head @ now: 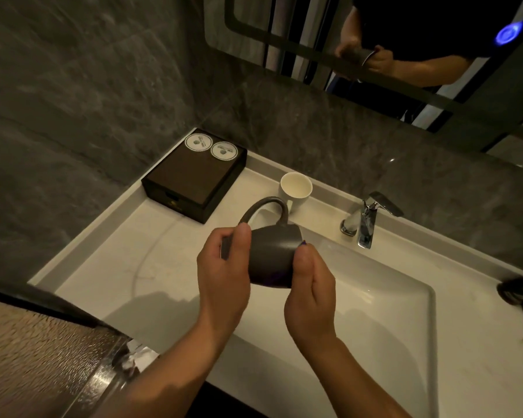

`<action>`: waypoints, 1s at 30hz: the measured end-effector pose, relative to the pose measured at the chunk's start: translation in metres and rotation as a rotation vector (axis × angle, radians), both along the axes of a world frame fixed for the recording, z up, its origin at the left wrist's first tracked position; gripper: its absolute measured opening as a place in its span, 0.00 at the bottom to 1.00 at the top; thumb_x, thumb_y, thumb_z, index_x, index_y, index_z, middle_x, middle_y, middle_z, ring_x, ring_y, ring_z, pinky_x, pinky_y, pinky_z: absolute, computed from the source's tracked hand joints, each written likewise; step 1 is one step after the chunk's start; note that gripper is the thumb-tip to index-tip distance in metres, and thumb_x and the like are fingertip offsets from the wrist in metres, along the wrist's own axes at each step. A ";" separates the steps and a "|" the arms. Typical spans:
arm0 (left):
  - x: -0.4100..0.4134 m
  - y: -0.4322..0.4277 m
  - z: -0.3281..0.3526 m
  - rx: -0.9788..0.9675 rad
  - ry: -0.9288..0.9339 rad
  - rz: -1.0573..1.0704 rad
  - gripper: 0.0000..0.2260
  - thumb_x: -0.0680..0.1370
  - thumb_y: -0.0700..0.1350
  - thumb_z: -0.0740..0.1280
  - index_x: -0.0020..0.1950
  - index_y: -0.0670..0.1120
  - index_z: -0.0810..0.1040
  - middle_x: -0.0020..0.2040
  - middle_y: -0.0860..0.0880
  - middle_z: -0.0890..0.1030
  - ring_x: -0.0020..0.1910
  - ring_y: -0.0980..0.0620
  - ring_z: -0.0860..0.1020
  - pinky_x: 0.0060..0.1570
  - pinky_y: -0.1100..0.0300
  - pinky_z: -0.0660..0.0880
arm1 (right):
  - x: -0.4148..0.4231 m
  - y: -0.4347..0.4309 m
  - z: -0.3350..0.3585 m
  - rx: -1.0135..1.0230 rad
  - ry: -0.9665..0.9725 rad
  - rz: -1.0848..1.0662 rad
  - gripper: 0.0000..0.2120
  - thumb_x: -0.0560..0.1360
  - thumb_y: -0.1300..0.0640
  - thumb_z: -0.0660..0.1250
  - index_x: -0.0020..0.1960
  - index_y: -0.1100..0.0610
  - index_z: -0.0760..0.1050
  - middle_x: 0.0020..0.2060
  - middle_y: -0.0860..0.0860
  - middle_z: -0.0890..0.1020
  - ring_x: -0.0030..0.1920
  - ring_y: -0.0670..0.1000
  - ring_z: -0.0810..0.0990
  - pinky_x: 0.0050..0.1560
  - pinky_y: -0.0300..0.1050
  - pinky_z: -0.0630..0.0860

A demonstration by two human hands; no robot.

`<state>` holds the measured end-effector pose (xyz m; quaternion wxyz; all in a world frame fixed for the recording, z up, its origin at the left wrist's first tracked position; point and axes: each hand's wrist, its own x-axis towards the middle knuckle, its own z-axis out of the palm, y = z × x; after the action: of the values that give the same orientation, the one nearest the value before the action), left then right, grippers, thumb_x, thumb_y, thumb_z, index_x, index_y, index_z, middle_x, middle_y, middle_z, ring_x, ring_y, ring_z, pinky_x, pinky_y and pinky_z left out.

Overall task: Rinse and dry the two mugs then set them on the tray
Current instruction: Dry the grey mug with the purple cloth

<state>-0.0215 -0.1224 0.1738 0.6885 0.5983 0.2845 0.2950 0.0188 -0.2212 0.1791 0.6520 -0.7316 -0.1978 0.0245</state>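
A dark grey mug (272, 254) lies on its side in the air over the left part of the white sink (384, 303), its handle arching upward. My left hand (224, 273) grips its mouth end, thumb on the outside. My right hand (310, 297) holds its base end with fingers curled round it. A white mug (295, 188) stands upright on the counter behind the basin, apart from both hands.
A dark brown box (194, 182) with two round white lids on top sits at the counter's back left corner. A chrome faucet (369, 218) stands behind the basin at the right. A dark object (520, 288) lies at the right edge. A mirror hangs above.
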 end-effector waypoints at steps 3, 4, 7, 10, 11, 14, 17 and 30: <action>-0.001 0.003 -0.015 0.306 -0.128 -0.064 0.22 0.77 0.71 0.63 0.60 0.56 0.74 0.54 0.67 0.83 0.51 0.62 0.84 0.41 0.69 0.80 | 0.007 -0.005 0.014 0.011 0.197 0.010 0.16 0.83 0.46 0.52 0.44 0.48 0.75 0.37 0.36 0.81 0.40 0.38 0.79 0.38 0.32 0.76; -0.001 0.004 -0.015 0.267 -0.135 -0.090 0.24 0.76 0.73 0.61 0.61 0.56 0.74 0.55 0.67 0.82 0.52 0.62 0.84 0.42 0.68 0.81 | 0.009 -0.006 0.014 -0.011 0.181 0.023 0.16 0.83 0.46 0.52 0.45 0.48 0.75 0.38 0.35 0.81 0.41 0.37 0.79 0.39 0.32 0.76; 0.006 0.008 0.001 -0.373 -0.023 -0.198 0.31 0.79 0.73 0.54 0.65 0.51 0.80 0.59 0.50 0.86 0.56 0.48 0.86 0.50 0.52 0.83 | 0.013 -0.008 0.002 -0.102 -0.102 0.055 0.16 0.85 0.45 0.51 0.48 0.49 0.73 0.40 0.46 0.80 0.43 0.47 0.79 0.40 0.38 0.77; 0.011 0.018 0.011 -0.890 0.201 -0.312 0.30 0.81 0.68 0.58 0.65 0.46 0.82 0.57 0.36 0.87 0.56 0.33 0.85 0.51 0.39 0.82 | 0.022 -0.018 -0.019 -0.325 -0.451 0.112 0.18 0.86 0.44 0.46 0.50 0.52 0.69 0.42 0.51 0.75 0.42 0.47 0.71 0.42 0.45 0.73; 0.011 0.019 0.011 -0.894 0.224 -0.288 0.26 0.82 0.64 0.61 0.65 0.46 0.82 0.55 0.35 0.87 0.54 0.33 0.85 0.49 0.40 0.82 | 0.022 -0.019 -0.021 -0.351 -0.490 0.123 0.18 0.86 0.44 0.46 0.50 0.52 0.68 0.44 0.50 0.74 0.42 0.46 0.70 0.44 0.43 0.72; 0.010 0.011 0.010 -0.730 0.151 -0.200 0.17 0.84 0.55 0.61 0.60 0.45 0.82 0.50 0.38 0.87 0.46 0.40 0.87 0.40 0.49 0.83 | 0.019 -0.015 -0.018 -0.259 -0.342 0.093 0.19 0.85 0.40 0.46 0.51 0.50 0.70 0.44 0.44 0.73 0.44 0.45 0.73 0.46 0.41 0.75; 0.008 0.001 0.004 -0.284 -0.017 -0.128 0.12 0.84 0.51 0.62 0.58 0.45 0.80 0.53 0.41 0.84 0.48 0.49 0.85 0.38 0.61 0.81 | 0.016 -0.011 0.000 -0.073 -0.048 0.069 0.19 0.84 0.39 0.50 0.48 0.49 0.74 0.43 0.47 0.79 0.44 0.49 0.79 0.44 0.45 0.80; 0.019 0.011 0.018 -0.689 0.232 -0.121 0.12 0.84 0.53 0.65 0.54 0.46 0.82 0.50 0.38 0.86 0.46 0.40 0.86 0.41 0.49 0.84 | 0.022 -0.023 -0.002 -0.407 -0.222 0.288 0.06 0.80 0.42 0.50 0.55 0.35 0.64 0.51 0.43 0.72 0.52 0.48 0.73 0.49 0.48 0.77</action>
<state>-0.0020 -0.1117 0.1923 0.8291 0.3764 0.4075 0.0707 0.0408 -0.2446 0.1771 0.4555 -0.8101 -0.3611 0.0761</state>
